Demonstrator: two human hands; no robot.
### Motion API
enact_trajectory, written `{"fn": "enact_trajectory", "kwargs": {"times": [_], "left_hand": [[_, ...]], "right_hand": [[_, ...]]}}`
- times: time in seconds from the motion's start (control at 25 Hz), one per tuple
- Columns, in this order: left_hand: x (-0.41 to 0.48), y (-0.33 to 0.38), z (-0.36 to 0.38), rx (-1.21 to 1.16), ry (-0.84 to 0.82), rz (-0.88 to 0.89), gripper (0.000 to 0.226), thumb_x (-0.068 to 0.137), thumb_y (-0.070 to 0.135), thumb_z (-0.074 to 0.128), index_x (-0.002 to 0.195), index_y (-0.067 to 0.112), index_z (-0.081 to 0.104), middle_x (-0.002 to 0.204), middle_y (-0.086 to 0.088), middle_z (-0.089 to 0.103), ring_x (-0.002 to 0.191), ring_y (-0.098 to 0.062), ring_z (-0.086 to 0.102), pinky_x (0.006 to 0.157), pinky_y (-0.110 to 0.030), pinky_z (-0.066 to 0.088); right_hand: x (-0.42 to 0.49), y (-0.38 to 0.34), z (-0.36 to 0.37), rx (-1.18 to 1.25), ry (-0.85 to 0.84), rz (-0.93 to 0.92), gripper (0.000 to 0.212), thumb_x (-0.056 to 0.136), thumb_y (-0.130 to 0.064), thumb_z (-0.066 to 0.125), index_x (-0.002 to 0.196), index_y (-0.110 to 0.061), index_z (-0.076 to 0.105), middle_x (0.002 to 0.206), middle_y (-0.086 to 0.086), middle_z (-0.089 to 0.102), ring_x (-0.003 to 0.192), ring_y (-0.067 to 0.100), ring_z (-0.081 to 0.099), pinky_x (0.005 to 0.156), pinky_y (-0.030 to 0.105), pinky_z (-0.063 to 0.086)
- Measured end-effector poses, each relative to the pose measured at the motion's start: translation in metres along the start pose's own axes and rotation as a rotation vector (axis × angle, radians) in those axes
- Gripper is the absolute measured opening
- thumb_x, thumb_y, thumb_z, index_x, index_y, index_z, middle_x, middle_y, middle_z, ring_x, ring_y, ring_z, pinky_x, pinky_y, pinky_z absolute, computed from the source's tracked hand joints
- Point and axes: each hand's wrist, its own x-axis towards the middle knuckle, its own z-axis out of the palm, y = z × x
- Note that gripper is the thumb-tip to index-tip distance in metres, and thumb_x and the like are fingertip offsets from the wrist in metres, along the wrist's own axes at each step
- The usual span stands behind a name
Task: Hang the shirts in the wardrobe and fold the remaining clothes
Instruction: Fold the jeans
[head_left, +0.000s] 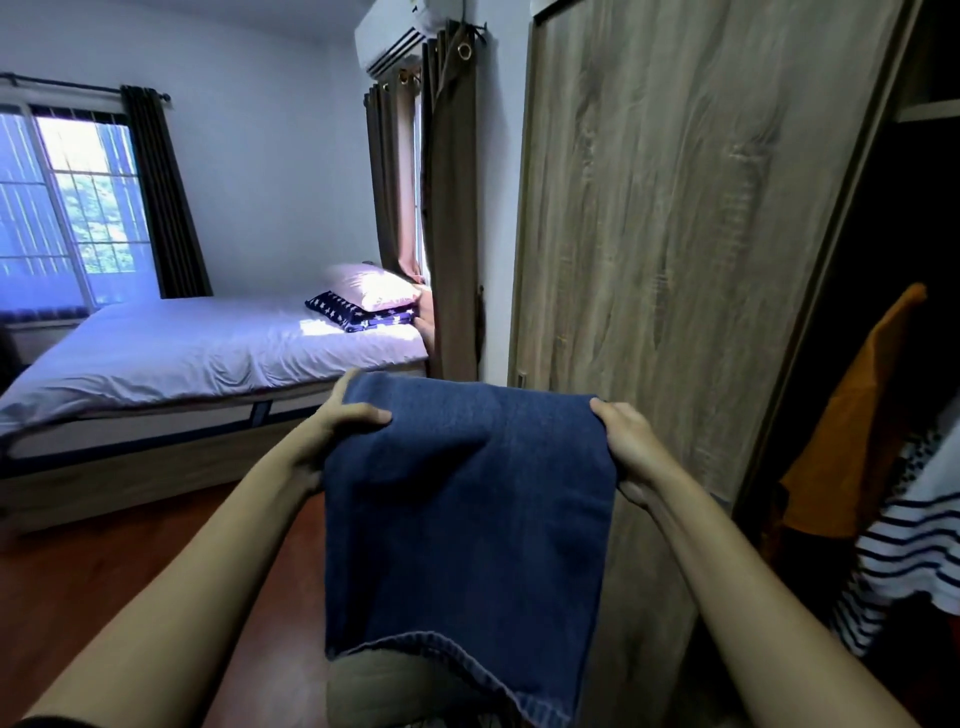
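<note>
Holding up blue denim jeans (467, 509) folded over, I grip the top fold with my left hand (332, 426) and right hand (631, 447), in front of the wardrobe door (675, 234). Orange shirt (857, 415) and striped shirt (914, 551) hang inside at right.

Matt blue denim garment (467, 499); wood-grain wardrobe door (665, 234).
</note>
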Motion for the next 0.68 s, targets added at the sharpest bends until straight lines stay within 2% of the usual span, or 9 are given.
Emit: {"fn": "enact_trajectory", "kwargs": {"times": [0.08,0.12,0.2,0.28,0.32,0.4,0.48,0.56,0.68], "left_hand": [[-0.003,-0.004,-0.003,0.031,0.017,0.032,0.12,0.041,0.0,0.07,0.144,0.041,0.024,0.13,-0.005,0.043,0.089,-0.021,0.063,0.06,-0.024,0.055],[-0.002,-0.003,-0.003,0.044,0.042,0.055,0.122,0.045,-0.003,0.069,0.145,0.044,0.019,0.136,-0.004,0.037,0.091,-0.02,0.063,0.059,-0.023,0.055],[-0.002,0.006,-0.004,0.063,0.053,0.093,0.114,0.046,0.002,0.076,0.141,0.045,0.029,0.141,-0.009,0.04,0.093,-0.02,0.065,0.064,-0.025,0.056],[-0.008,0.018,-0.005,0.089,0.001,0.082,0.109,0.03,0.015,0.089,0.128,0.041,0.048,0.129,-0.015,0.053,0.086,-0.02,0.069,0.064,-0.026,0.056],[-0.011,0.025,-0.007,0.108,-0.028,0.074,0.109,0.02,0.022,0.093,0.12,0.038,0.054,0.121,-0.014,0.058,0.082,-0.019,0.07,0.062,-0.026,0.056],[-0.017,0.034,-0.009,0.179,-0.07,0.077,0.111,0.01,0.029,0.095,0.113,0.036,0.057,0.113,-0.007,0.06,0.078,-0.014,0.071,0.06,-0.023,0.055],[-0.023,0.038,-0.01,0.246,-0.088,0.128,0.113,0.016,0.014,0.094,0.119,0.038,0.053,0.116,-0.002,0.056,0.08,-0.011,0.071,0.059,-0.021,0.055],[-0.027,0.035,-0.011,0.299,-0.067,0.199,0.11,0.034,-0.005,0.083,0.127,0.039,0.046,0.124,-0.001,0.053,0.085,-0.011,0.07,0.063,-0.024,0.057],[-0.03,0.03,-0.014,0.358,-0.041,0.317,0.105,0.032,0.003,0.082,0.126,0.037,0.05,0.126,0.003,0.056,0.099,-0.009,0.065,0.075,-0.023,0.056]], "right_hand": [[-0.01,-0.009,-0.002,0.0,-0.099,0.017,0.023,0.095,-0.02,0.051,0.109,-0.003,0.056,0.085,0.006,0.062,0.072,0.015,0.06,0.06,0.024,0.045],[-0.013,-0.012,-0.004,-0.023,-0.178,0.02,0.029,0.089,-0.016,0.062,0.114,-0.005,0.056,0.093,0.007,0.065,0.079,0.015,0.065,0.063,0.024,0.05],[-0.016,-0.008,-0.009,-0.146,-0.256,-0.053,0.075,0.073,0.0,0.075,0.136,-0.01,0.034,0.108,0.003,0.061,0.094,0.013,0.064,0.073,0.023,0.054],[-0.017,-0.001,-0.012,-0.254,-0.211,-0.205,0.109,0.07,0.009,0.074,0.145,-0.031,0.006,0.116,-0.003,0.054,0.103,0.009,0.06,0.08,0.021,0.054],[-0.016,0.002,-0.012,-0.269,-0.187,-0.29,0.107,0.071,0.009,0.073,0.144,-0.035,0.01,0.119,-0.004,0.054,0.105,0.009,0.06,0.082,0.021,0.053],[-0.015,0.003,-0.012,-0.259,-0.155,-0.418,0.082,0.072,0.01,0.071,0.136,-0.026,0.035,0.121,-0.007,0.055,0.108,0.008,0.06,0.088,0.021,0.052],[-0.013,0.004,-0.011,-0.216,-0.114,-0.491,0.066,0.071,0.017,0.068,0.124,-0.018,0.049,0.118,-0.004,0.059,0.103,0.004,0.06,0.088,0.018,0.05],[-0.012,0.003,-0.011,-0.127,-0.108,-0.516,0.066,0.068,0.024,0.064,0.117,-0.018,0.053,0.113,0.001,0.061,0.097,0.003,0.062,0.085,0.019,0.051],[-0.016,-0.004,-0.01,-0.097,-0.125,-0.549,0.072,0.066,0.028,0.062,0.118,-0.02,0.052,0.117,0.001,0.059,0.102,0.005,0.061,0.089,0.021,0.051]]}}
